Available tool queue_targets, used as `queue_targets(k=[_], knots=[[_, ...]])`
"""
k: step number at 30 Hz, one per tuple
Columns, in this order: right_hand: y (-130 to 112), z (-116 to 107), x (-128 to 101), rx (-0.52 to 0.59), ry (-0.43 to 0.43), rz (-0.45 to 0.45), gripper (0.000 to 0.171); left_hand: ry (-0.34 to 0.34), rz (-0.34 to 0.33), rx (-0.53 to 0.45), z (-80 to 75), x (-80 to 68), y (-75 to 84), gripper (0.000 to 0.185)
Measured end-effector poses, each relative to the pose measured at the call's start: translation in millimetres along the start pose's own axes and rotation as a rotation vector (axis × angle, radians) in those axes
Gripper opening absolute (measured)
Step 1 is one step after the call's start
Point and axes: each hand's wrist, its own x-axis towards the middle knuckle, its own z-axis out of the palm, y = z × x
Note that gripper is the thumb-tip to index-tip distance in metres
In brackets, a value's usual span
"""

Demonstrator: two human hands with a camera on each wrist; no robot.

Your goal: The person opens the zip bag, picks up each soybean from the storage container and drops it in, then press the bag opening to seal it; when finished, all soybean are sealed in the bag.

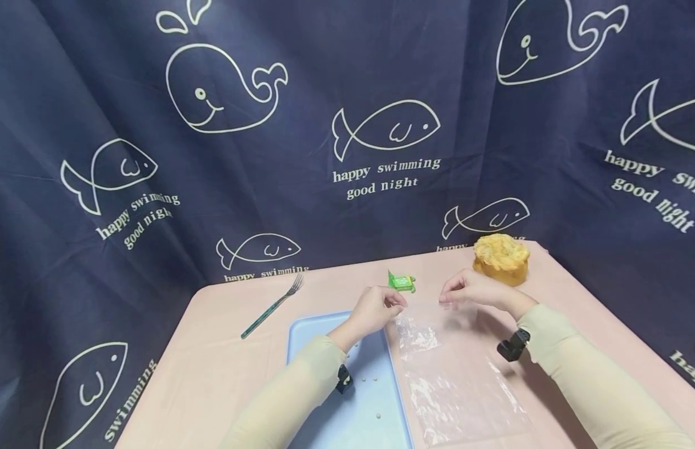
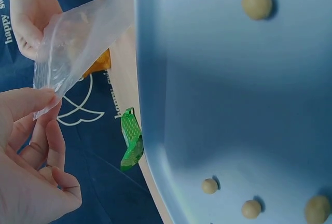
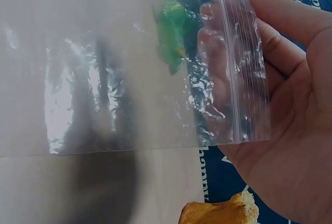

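Observation:
A clear zip-lock bag hangs between my two hands by its zip edge, its lower part spread over the table. My left hand pinches one top corner between thumb and finger, as the left wrist view shows at the bag's zip strip. On the opposite side, my right hand grips the zip edge. Several of its fingers show through the plastic in the right wrist view, behind the bag. Nothing shows inside the bag.
Under my left forearm lies a blue tray with several small beige balls. Behind my hands sits a small green packet. A piece of bread stands at the back right, and a fork lies left of the tray.

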Motion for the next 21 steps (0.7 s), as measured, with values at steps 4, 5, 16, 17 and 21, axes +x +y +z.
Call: queue_targets(k=[4, 5, 16, 17, 21], knots=[[-1.3, 0.8, 0.9, -0.013, -0.005, 0.005, 0.012, 0.004, -0.004, 0.008, 1.9, 0.0, 0.0, 0.009], [-1.2, 0.8, 1.0, -0.016, -0.005, 0.002, 0.012, 0.005, -0.004, 0.011, 2.2, 0.1, 0.1, 0.009], [2.3, -0.6, -1.8, -0.006, -0.023, -0.012, 0.011, 0.001, -0.030, 0.012, 2.7, -0.1, 0.4, 0.007], [2.0, -0.4, -1.9, 0.003, -0.024, -0.008, 0.011, 0.000, -0.028, 0.009, 2.8, -0.2, 0.5, 0.007], [0.7, 0.3, -1.7, -0.002, -0.031, -0.014, 0.012, -0.004, -0.022, 0.013, 2.7, -0.4, 0.6, 0.007]])
